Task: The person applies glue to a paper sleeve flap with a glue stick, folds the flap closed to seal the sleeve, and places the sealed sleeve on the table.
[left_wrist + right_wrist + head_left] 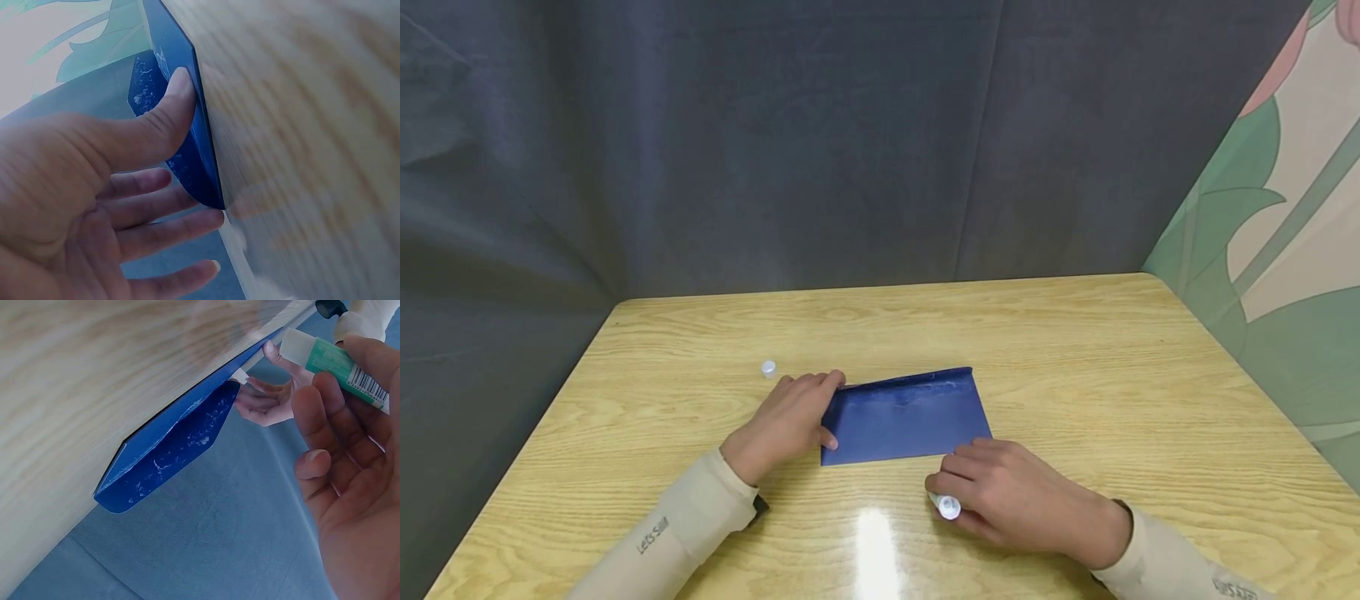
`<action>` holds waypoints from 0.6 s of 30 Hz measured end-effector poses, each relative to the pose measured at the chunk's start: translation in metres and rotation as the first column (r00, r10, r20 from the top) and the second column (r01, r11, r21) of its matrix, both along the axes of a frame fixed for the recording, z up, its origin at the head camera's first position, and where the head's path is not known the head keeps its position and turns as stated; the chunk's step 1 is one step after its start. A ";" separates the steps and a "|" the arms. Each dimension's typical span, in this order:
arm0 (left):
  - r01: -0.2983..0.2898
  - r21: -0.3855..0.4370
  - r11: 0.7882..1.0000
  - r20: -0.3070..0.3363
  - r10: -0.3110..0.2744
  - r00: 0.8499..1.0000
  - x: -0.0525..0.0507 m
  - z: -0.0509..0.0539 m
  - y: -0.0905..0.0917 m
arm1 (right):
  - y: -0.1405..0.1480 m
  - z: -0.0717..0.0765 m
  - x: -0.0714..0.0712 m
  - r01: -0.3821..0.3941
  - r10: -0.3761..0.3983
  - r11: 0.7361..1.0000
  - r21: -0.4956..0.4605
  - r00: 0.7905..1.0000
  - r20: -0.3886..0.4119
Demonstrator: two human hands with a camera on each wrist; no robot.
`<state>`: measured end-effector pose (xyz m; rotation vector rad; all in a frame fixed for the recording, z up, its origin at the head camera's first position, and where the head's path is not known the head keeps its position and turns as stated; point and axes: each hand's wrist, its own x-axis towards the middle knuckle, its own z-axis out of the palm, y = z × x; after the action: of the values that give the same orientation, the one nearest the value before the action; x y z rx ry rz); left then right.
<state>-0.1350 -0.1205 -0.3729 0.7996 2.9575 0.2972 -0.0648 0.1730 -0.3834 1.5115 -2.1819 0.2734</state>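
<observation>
A dark blue envelope lies on the table, its long flap raised along the far side. White glue smears mark the flap's inner face. My left hand rests at the envelope's left end, with the thumb on the envelope and loosely straight fingers behind the flap. Near the lower right corner, my right hand holds a glue stick with a white and green barrel. In the head view only the stick's round white end shows; the hand hides most of it.
A small white cap sits on the wooden table, beyond my left hand. Dark cloth hangs behind the table. A wall with painted leaves stands along the right side.
</observation>
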 end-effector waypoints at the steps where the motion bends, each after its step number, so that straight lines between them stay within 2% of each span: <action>1: 0.004 -0.003 1.000 -0.007 -0.004 1.000 0.000 0.000 0.000 | 0.000 0.000 0.000 0.000 0.000 1.000 0.001 1.000 -0.001; 5: 0.017 -0.014 1.000 -0.021 -0.017 1.000 -0.001 0.000 -0.001 | 0.000 0.000 0.000 0.000 0.000 1.000 0.007 1.000 -0.001; 18: 0.023 -0.061 0.998 -0.001 -0.023 1.000 -0.001 0.001 0.001 | -0.002 0.000 0.001 -0.004 0.004 1.000 0.010 1.000 -0.004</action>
<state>-0.1358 -0.1198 -0.3714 0.8262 2.9405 0.2042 -0.0640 0.1710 -0.3831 1.5206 -2.1806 0.2613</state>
